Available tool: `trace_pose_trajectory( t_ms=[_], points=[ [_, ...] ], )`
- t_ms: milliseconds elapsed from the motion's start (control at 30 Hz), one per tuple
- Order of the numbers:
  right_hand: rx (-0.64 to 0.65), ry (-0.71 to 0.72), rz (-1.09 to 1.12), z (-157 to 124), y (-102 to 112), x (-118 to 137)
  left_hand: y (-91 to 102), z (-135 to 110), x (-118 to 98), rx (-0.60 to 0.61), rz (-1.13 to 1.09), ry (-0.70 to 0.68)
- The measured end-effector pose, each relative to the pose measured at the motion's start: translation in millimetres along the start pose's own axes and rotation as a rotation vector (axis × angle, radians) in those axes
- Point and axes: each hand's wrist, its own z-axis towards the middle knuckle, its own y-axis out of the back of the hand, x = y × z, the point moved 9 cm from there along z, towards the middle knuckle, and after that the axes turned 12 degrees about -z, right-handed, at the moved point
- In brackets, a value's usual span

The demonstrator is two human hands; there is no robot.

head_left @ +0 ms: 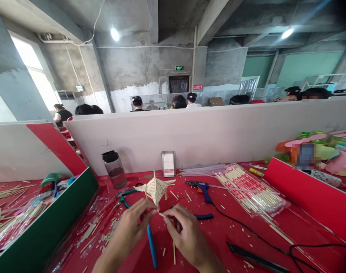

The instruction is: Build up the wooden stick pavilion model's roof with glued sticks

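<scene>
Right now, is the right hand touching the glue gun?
Apart: the head view shows red tabletop between the right hand and the glue gun.

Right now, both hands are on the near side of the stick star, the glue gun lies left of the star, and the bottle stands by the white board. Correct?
Not quite: the head view shows the glue gun right of the star. The left hand, right hand, bottle and white board are as you say.
</scene>
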Motion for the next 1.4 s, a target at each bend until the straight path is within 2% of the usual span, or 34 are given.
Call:
trace_pose_trajectory(
  t_ms=[100,133,300,400,600,933,1400],
  points=[
    [0.078,-0.032,0.002,15.8,0.6,-9.4,19.6,25.2,7.8,-0.017,0.055,0.042],
    [0.111,-0.043,0.008,20.4,-1.0,-13.1,21.2,33.3,11.4,0.012,0.062,0.061],
    [0.231,-0.088,0.038,35.1,-15.8,-28.7,4.6,55.4,29.0,0.211,0.090,0.085],
    [0.259,-0.102,0.062,39.0,-23.9,-32.7,-2.9,54.1,42.6,0.240,0.063,0.109],
    [0.273,-0.108,0.126,43.1,-28.7,-34.3,-4.2,44.6,61.7,0.269,-0.046,0.200],
    [0.264,-0.116,0.140,40.3,-32.9,-35.2,-11.1,42.0,73.8,0.228,-0.222,0.285],
    [0.236,-0.135,0.129,38.7,-34.0,-37.7,-15.9,39.5,76.0,0.205,-0.405,0.361]
  ],
)
